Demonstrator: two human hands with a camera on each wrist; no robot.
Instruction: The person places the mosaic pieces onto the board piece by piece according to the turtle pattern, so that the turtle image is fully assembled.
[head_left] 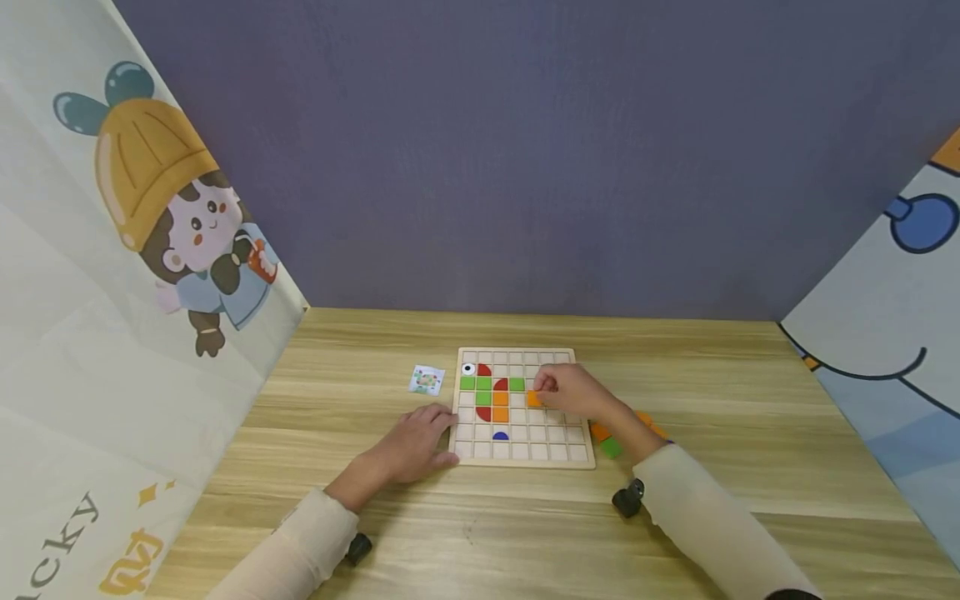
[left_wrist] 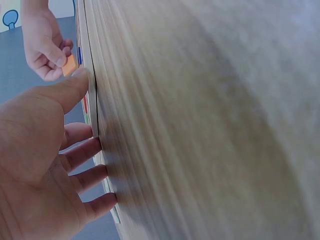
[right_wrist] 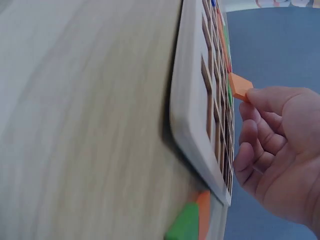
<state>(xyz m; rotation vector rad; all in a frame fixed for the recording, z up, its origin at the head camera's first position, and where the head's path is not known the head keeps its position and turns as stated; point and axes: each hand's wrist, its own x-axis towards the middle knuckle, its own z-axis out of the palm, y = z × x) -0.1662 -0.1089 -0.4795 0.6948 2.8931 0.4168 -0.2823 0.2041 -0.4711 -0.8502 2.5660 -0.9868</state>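
Note:
A light wooden grid board (head_left: 551, 452) lies on the table, with green, orange and red tiles in some of its cells. Among them are a white eye tile (head_left: 468, 369) at the upper left and a blue half-round tile (head_left: 500, 436) lower down. Between thumb and fingers my right hand (head_left: 572, 390) pinches an orange square tile (right_wrist: 240, 86), held just above the board's right half. My left hand (head_left: 412, 442) rests at the board's left edge, its thumb and fingers spread and touching the rim, as the left wrist view (left_wrist: 45, 155) also shows.
Loose orange and green tiles, such as a green one (head_left: 611, 448), lie right of the board, partly hidden by my right forearm. A small printed pattern card (head_left: 427, 380) sits left of the board. Behind the table (head_left: 480, 533) stands a dark partition (head_left: 525, 167).

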